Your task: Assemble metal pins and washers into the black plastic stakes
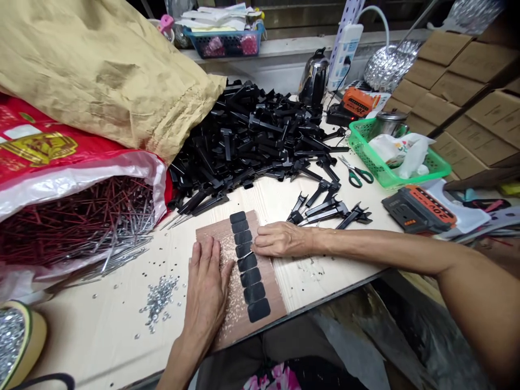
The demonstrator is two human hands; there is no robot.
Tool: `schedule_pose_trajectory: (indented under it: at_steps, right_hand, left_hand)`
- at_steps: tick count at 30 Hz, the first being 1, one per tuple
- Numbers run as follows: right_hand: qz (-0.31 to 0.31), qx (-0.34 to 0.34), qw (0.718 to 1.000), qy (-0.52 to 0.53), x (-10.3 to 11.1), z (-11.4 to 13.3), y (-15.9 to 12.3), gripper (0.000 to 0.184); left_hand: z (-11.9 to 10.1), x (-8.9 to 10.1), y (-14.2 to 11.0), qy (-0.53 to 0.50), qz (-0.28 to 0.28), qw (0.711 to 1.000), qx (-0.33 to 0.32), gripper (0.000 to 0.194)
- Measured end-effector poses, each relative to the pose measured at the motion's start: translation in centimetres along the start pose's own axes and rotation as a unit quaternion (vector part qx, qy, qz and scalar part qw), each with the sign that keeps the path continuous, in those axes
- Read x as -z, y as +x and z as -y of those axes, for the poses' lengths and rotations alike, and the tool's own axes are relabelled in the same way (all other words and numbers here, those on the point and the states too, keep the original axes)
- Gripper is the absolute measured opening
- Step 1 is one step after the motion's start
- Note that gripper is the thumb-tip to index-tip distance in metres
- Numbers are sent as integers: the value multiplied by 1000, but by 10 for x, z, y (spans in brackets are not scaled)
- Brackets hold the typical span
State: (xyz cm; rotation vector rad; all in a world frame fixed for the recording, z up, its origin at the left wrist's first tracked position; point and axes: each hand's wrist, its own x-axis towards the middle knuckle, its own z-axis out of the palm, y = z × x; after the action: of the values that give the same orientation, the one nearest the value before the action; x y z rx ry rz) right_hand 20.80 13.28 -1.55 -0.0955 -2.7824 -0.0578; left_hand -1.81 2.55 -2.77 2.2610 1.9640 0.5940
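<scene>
A brown board [276, 295] lies on the table, strewn with pale crumbs. Down its length runs a row of several black rounded-square pads [251, 277]. My left hand [207, 287] rests flat on the board's left part, fingers stretched out beside the pads. From the right, my right hand [280, 239] reaches in with its fingers pinched together. A thin metal piece [246, 254] pokes out from those fingers over a middle pad; its full shape is hidden in the grip. Small silvery metal bits [160, 298] lie scattered left of my left hand.
Black plastic parts [252, 135] are heaped behind the board. A red-and-white bag [140, 162] of metal rods lies at left, below a tan sack [101, 70]. At right are scissors [356, 176], a green basket [357, 146] and a battery [420, 208]. A tub [34, 336] stands front left.
</scene>
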Motion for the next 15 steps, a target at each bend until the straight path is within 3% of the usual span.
schedule_pose_trajectory:
  at_steps: [6, 11, 15]
  right_hand:
    - [23, -45, 999, 14, -1, 6, -5, 33]
    - [3, -109, 994, 30, 3, -7, 2, 31]
    - [26, -160, 987, 14, 11, -15, 8, 28]
  left_hand:
    - [-12, -1, 10, 16, -8, 999, 30, 64]
    - [-14, -5, 10, -2, -21, 999, 40, 60]
    - [-13, -5, 9, -8, -18, 998, 53, 60]
